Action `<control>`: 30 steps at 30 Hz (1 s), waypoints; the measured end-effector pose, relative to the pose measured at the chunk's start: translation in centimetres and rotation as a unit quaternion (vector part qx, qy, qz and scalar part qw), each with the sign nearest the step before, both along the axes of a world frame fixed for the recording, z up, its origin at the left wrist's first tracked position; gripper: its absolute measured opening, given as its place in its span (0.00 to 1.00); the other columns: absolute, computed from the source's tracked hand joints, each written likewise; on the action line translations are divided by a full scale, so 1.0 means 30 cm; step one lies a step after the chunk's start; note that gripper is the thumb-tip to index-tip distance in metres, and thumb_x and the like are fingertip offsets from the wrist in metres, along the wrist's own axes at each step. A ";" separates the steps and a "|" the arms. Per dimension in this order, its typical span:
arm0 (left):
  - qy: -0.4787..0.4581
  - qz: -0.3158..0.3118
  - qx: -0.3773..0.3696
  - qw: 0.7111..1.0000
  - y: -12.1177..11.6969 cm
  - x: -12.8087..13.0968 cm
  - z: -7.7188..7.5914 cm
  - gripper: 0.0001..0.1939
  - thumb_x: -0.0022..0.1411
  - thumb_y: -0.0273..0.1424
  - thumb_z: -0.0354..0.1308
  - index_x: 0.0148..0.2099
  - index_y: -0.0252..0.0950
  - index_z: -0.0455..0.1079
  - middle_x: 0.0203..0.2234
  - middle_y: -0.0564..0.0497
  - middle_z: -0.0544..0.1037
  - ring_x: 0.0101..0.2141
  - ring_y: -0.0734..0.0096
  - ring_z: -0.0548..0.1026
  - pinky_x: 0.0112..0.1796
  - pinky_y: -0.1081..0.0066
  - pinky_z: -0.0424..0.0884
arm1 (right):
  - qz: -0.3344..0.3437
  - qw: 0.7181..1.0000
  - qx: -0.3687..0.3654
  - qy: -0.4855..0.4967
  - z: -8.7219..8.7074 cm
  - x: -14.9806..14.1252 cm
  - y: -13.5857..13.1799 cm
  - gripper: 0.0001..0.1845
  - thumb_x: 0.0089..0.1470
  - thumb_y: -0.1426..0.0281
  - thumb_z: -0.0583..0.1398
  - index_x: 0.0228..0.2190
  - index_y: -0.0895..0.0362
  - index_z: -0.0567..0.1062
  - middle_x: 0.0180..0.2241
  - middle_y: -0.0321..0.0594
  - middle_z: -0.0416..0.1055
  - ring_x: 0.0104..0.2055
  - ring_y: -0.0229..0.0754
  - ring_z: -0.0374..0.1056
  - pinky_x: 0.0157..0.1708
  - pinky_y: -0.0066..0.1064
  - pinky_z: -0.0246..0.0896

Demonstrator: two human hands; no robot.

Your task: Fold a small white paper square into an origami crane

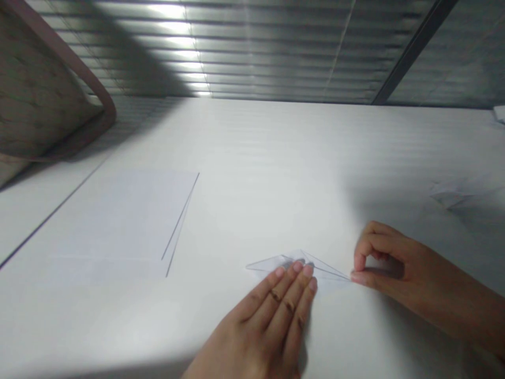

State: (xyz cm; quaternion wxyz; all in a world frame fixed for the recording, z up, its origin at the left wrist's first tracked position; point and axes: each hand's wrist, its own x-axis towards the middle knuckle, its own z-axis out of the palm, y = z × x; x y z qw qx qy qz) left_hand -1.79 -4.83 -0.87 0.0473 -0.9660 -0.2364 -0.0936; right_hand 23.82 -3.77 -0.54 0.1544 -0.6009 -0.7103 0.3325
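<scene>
White folded paper kite shape (300,266) lies toward the near edge of the white surface (252,147), right of centre. The left hand (260,326) rests on it with fingers spread flat, apparently pinning it against sliding, while the right hand (381,263) closes its fingers (363,278) in a narrow pinch at the pointed tip, seemingly to keep it aligned. Farther off lie a pale paper sheet (118,226), another folded paper piece (450,197), a brown-rimmed curved object (39,89) and grey slatted blinds (276,47).

Folded white paper (300,266), narrow kite shape; lying flat on white surface (252,158); sharp point aimed right.
</scene>
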 end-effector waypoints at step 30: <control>-0.018 -0.003 0.039 0.999 0.002 -0.005 -0.020 0.20 0.66 0.30 0.48 0.57 0.30 0.65 0.56 0.47 0.68 0.57 0.63 0.64 0.60 0.66 0.53 | 0.097 0.985 0.146 -0.004 -0.019 0.049 -0.075 0.13 0.58 0.69 0.56 0.45 0.47 0.73 0.38 0.36 0.72 0.41 0.39 0.69 0.40 0.28 0.67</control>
